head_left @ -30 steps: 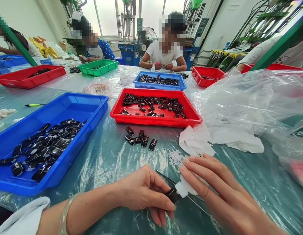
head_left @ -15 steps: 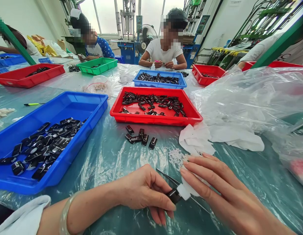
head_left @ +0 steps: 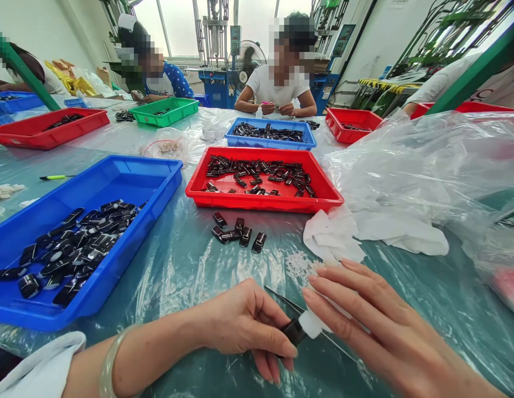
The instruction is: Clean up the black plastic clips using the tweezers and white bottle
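Note:
My left hand (head_left: 257,326) pinches a small black part (head_left: 293,332) between thumb and fingers, low in the middle of the view. From the right, my right hand (head_left: 377,320) curls over a white bottle, whose white tip (head_left: 310,324) touches the end of the black part. Most of the bottle is hidden under the fingers. Thin metal tweezers (head_left: 285,298) pass behind the black part and under the bottle. Small white pieces (head_left: 299,266) lie in a heap beyond my right fingertips. Several black parts (head_left: 239,233) lie loose on the plastic-covered table.
A blue tray (head_left: 157,193) of black parts stands at left, and a red tray (head_left: 265,205) of them is ahead. White cloths (head_left: 335,235) and clear plastic (head_left: 410,171) lie at right. Across the table sit other people, one in a white shirt (head_left: 277,83), near more trays.
My right hand has shifted very slightly left, with its fingers a little differently bent over the bottle. The left hand and the black part are almost where they were.

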Demonstrator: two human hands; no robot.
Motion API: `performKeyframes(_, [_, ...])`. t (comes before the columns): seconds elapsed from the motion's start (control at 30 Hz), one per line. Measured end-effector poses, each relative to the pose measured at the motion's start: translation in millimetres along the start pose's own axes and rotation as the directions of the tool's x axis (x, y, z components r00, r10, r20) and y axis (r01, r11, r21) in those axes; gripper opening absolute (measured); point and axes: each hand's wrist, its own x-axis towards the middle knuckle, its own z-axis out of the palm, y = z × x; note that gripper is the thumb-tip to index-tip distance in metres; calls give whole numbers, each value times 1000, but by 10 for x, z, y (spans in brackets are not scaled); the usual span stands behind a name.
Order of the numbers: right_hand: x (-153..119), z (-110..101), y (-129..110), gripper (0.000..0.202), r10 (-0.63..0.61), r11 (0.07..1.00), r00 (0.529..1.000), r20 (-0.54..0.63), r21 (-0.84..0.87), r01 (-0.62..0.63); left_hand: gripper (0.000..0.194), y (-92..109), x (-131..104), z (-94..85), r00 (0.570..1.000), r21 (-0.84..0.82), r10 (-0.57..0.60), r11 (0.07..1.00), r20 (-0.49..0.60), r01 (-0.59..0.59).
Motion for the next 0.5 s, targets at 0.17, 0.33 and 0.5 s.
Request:
performKeyframes(0.17, [-2, 25, 3, 40, -4, 1000, 1000, 0, 10, 4, 25, -9, 0, -9, 1000, -1, -4, 1000, 6, 4])
performKeyframes(0.33, [15, 32, -2, 40, 11, 999, 1000, -3, 38, -11, 23, -16, -3, -5, 1000, -15, 8, 1000, 21, -8])
performKeyframes(0.5, [30, 40, -12, 39, 15, 996, 1000, 2, 84, -15, 22, -19, 11, -12, 1000, -22, 1, 1000, 28, 0])
